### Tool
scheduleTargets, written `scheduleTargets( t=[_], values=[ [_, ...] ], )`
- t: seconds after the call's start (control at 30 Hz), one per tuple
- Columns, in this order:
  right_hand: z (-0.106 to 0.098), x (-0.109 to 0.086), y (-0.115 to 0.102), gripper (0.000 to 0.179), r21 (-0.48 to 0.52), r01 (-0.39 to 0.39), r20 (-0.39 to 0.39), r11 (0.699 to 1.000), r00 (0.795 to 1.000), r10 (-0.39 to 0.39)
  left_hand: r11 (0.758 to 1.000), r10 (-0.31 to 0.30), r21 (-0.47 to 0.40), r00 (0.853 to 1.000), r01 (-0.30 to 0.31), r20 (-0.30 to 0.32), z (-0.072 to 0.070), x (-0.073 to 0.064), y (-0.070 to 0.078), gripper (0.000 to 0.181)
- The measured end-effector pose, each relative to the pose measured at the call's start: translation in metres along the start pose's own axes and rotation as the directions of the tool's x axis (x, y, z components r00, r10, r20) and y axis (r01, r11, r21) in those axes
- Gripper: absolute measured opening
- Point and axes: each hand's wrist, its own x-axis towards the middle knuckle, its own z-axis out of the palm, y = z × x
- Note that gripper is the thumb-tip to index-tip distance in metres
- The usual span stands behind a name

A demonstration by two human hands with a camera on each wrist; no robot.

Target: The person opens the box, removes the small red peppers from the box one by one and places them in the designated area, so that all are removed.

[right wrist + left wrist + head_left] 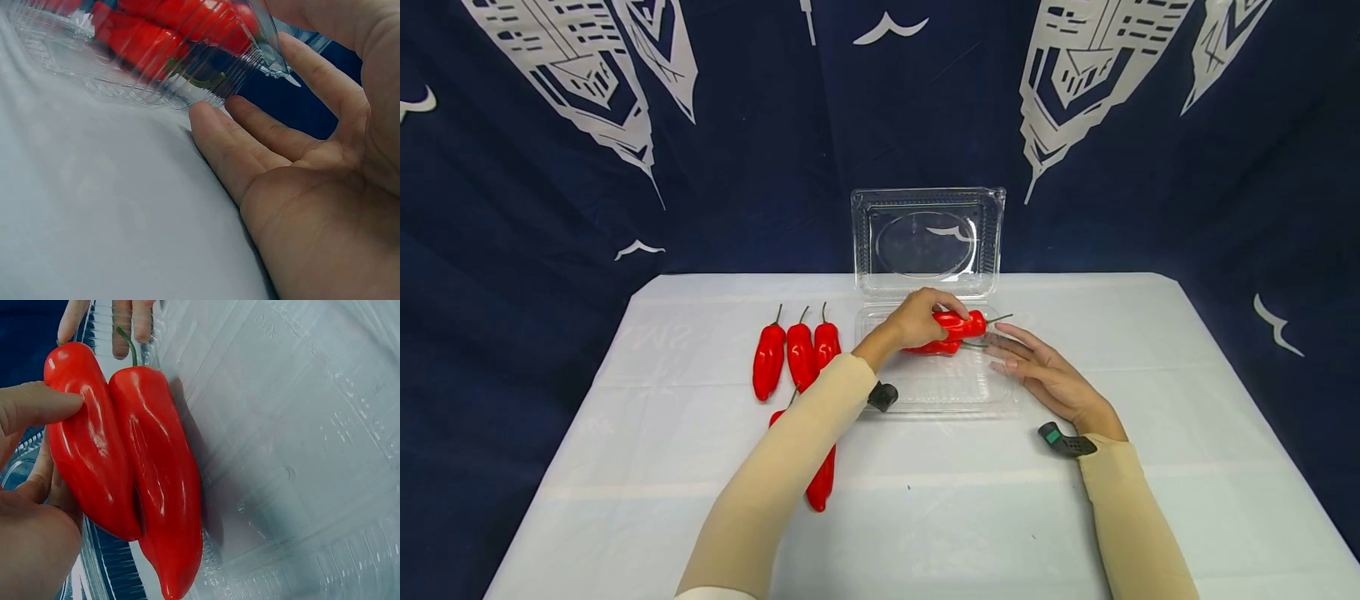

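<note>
My left hand (pixel 917 319) grips a red chili pepper (pixel 964 326), thumb on top, over the back of a clear plastic clamshell box (pixel 955 396). Its stem points right. Inside the box, right beside it, lies a second red pepper (pixel 164 475), also stem to the right. My right hand (pixel 1048 375) is at the box's right wall with its fingers extended. In the right wrist view its fingertips (pixel 203 115) are close against the plastic; whether they touch cannot be told. The box's lid (pixel 865 242) stands upright at the back.
Left of the box, three red peppers stand in a row: one outermost (pixel 768 362), one in the middle (pixel 801 354), one nearest the box (pixel 827 342). Nearer the front, another pepper (pixel 823 479) is partly behind my left sleeve. A dark patterned cloth (pixel 760 167) hangs behind the white table (pixel 1075 517).
</note>
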Motion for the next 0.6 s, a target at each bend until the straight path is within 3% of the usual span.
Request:
scheduleTargets(
  t=[0.3,0.6],
  values=[
    [0.0017,-0.0005,-0.0008,0.065,0.002,0.020,0.012,1.000,1.000,-0.020,0.999,0.022,-0.048,0.999,-0.020,0.040,0.0004,-0.0007,-0.0020,0.036],
    [0.0026,-0.0009,-0.0024,0.066,0.007,0.017,0.015,1.000,1.000,-0.017,0.983,0.058,-0.177,0.998,-0.050,0.036,-0.0063,-0.0071,-0.0027,0.039]
  ],
)
